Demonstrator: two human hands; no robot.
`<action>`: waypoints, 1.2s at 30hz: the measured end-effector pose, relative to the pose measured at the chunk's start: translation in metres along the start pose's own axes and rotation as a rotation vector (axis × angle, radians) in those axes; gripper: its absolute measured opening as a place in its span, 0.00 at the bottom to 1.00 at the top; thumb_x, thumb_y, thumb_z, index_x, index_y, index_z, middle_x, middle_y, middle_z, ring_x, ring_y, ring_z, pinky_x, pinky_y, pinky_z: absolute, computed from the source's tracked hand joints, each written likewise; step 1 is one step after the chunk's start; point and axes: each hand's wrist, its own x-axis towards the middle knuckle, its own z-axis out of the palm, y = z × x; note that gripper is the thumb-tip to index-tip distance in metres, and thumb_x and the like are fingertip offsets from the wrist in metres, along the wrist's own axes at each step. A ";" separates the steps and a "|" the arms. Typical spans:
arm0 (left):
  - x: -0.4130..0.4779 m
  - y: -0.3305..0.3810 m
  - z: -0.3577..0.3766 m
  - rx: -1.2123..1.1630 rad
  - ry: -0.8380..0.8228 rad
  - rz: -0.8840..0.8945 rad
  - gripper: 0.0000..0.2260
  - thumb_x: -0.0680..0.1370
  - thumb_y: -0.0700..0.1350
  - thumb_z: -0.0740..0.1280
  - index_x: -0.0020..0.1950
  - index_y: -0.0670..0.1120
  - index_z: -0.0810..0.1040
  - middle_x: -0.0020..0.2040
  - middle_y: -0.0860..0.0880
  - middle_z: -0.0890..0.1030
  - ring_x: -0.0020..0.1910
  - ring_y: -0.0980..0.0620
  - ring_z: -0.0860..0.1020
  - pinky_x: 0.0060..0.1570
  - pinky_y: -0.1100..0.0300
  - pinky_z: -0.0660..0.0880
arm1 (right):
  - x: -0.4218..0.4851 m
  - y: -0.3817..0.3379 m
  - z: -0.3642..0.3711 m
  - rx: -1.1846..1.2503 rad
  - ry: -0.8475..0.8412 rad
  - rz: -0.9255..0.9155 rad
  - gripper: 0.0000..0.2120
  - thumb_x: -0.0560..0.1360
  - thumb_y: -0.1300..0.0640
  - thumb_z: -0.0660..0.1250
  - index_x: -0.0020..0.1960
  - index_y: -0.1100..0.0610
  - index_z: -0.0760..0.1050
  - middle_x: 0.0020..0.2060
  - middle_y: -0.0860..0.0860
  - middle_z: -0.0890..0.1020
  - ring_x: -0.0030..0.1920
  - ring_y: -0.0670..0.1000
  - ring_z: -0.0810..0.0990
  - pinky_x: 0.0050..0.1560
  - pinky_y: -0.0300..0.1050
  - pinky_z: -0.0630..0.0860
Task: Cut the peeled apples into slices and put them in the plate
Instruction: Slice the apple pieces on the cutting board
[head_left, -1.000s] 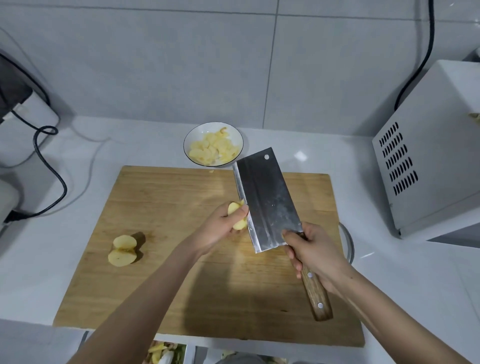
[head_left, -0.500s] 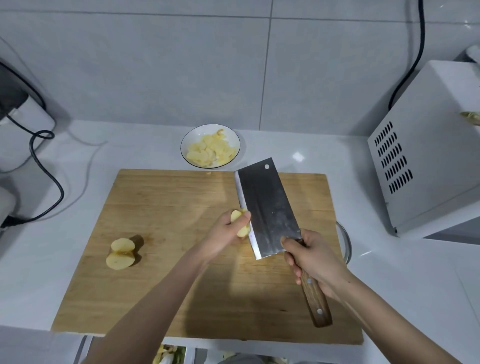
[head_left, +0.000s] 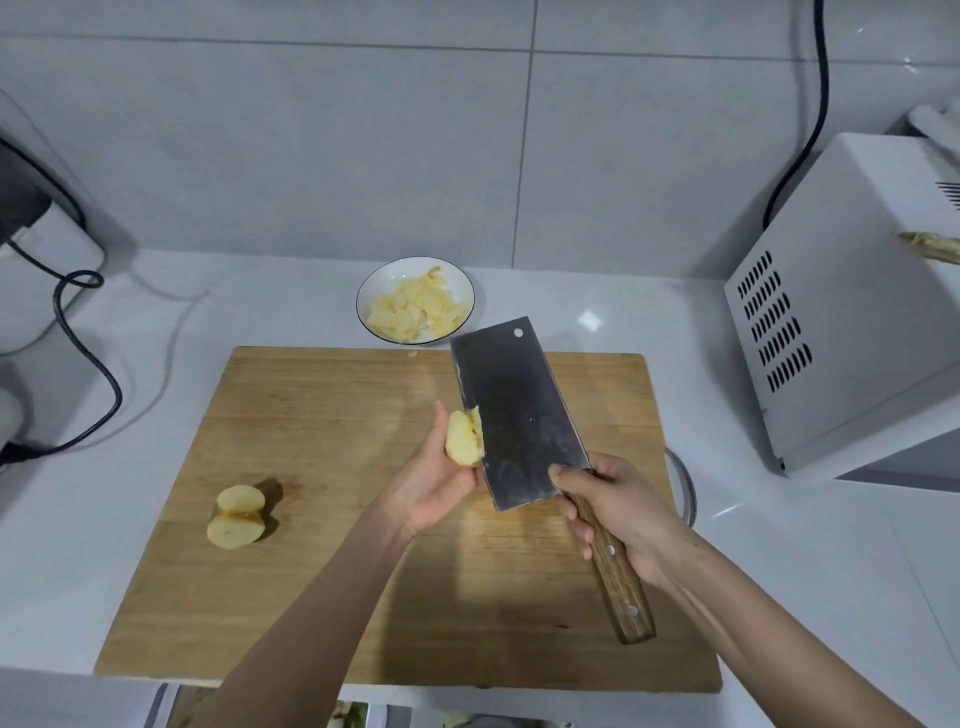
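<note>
Holding an apple piece (head_left: 462, 441) against the cleaver (head_left: 519, 415) over the cutting board (head_left: 311, 415).

- The cutting board (head_left: 322, 571) lies on the counter (head_left: 779, 545) before you.
- Behind its far edge stands the plate (head_left: 395, 275), slices (head_left: 415, 309) in it.
- Two apple chunks (head_left: 236, 514) sit on the board's left part.
- Over the board's middle, your left hand (head_left: 431, 488) holds an apple piece (head_left: 464, 436); the cleaver (head_left: 514, 415) in your right hand (head_left: 618, 514) touches its right side.
</note>
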 end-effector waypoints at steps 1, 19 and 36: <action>0.000 -0.001 0.000 0.004 0.004 0.003 0.38 0.71 0.67 0.50 0.73 0.44 0.65 0.71 0.41 0.69 0.71 0.44 0.66 0.71 0.47 0.61 | 0.000 -0.001 0.000 -0.005 -0.006 0.009 0.10 0.78 0.58 0.63 0.39 0.60 0.68 0.24 0.52 0.71 0.20 0.47 0.66 0.21 0.39 0.67; -0.002 0.009 0.004 0.016 0.013 0.014 0.25 0.72 0.60 0.59 0.60 0.45 0.76 0.46 0.48 0.83 0.46 0.53 0.81 0.47 0.56 0.78 | 0.003 -0.035 -0.002 -0.074 -0.036 0.134 0.05 0.77 0.61 0.62 0.42 0.60 0.71 0.27 0.53 0.72 0.21 0.47 0.67 0.22 0.39 0.67; -0.003 0.005 -0.032 -0.238 -0.085 0.106 0.38 0.58 0.35 0.81 0.65 0.38 0.71 0.55 0.39 0.78 0.60 0.43 0.76 0.63 0.39 0.69 | -0.005 -0.007 0.016 -0.695 0.338 -0.574 0.17 0.77 0.59 0.63 0.30 0.52 0.64 0.21 0.44 0.66 0.21 0.44 0.67 0.23 0.33 0.61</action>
